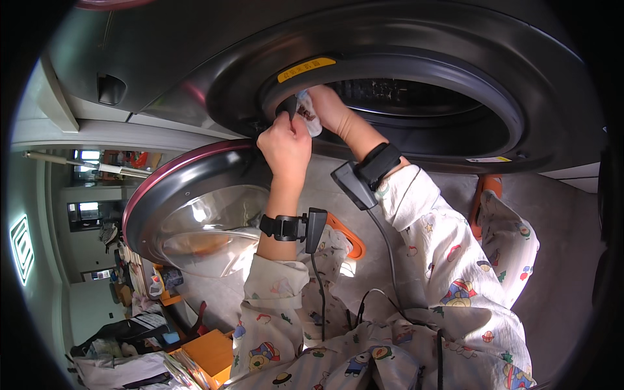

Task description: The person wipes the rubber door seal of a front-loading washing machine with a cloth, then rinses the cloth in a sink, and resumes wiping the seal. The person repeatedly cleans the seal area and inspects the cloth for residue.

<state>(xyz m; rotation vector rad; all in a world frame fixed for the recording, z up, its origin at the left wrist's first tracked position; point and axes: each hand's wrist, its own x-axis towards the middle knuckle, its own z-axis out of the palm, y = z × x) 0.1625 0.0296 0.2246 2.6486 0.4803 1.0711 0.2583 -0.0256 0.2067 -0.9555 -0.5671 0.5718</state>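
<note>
A front-loading washing machine (161, 63) with a dark body stands before me, its round opening uncovered. My left hand (286, 144) pinches the dark rubber door gasket (286, 106) at the left side of the opening and pulls it outward. My right hand (330, 109) holds a white cloth (312, 119) with dark brown stains against the gasket, close beside my left hand. The fingertips of my right hand are partly hidden inside the rim. Behind my right wrist shows the dark metal drum (385, 95).
The round glass door (195, 209) hangs open at the left. Black devices with cables are strapped to both wrists. An orange box (209, 353), papers and bags lie at the lower left. My orange slippers (348, 236) rest on the grey floor (438, 195).
</note>
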